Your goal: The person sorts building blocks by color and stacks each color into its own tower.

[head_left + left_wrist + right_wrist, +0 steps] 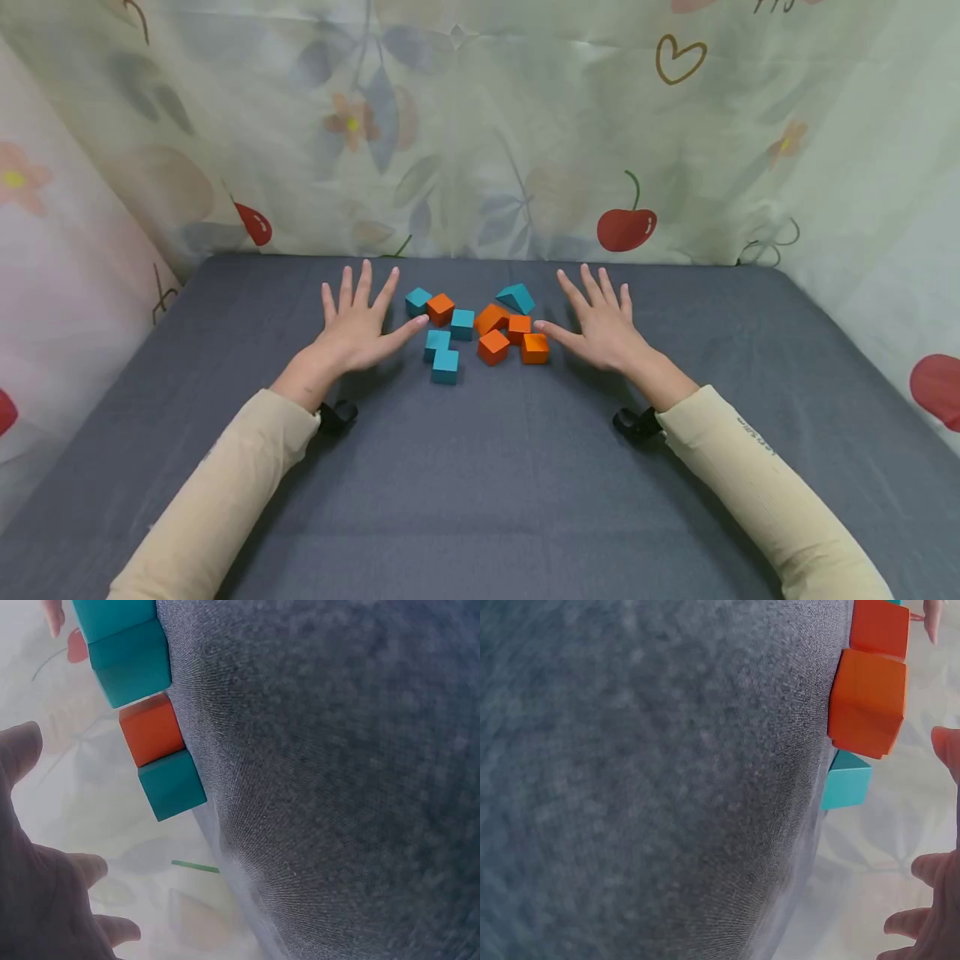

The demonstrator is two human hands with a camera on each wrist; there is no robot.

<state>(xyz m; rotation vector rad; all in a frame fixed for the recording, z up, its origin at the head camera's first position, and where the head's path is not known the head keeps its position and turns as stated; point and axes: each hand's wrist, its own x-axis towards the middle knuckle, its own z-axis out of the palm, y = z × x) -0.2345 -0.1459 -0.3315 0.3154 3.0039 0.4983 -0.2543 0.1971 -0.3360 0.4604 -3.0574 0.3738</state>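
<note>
Blue and orange blocks lie in a loose cluster between my two hands. My left hand is spread with straight fingers to the left of the cluster, its thumb tip close to an orange cube and a blue cube. On the other side, my right hand is spread the same way, thumb pointing at another orange cube. Neither hand holds anything. A blue triangular block lies at the back right of the cluster, behind an orange block. In the left wrist view an orange cube touches a blue one.
Dark grey cloth covers the table. A patterned curtain hangs along its back edge and both sides. Black straps sit at the wrists, below beige sleeves.
</note>
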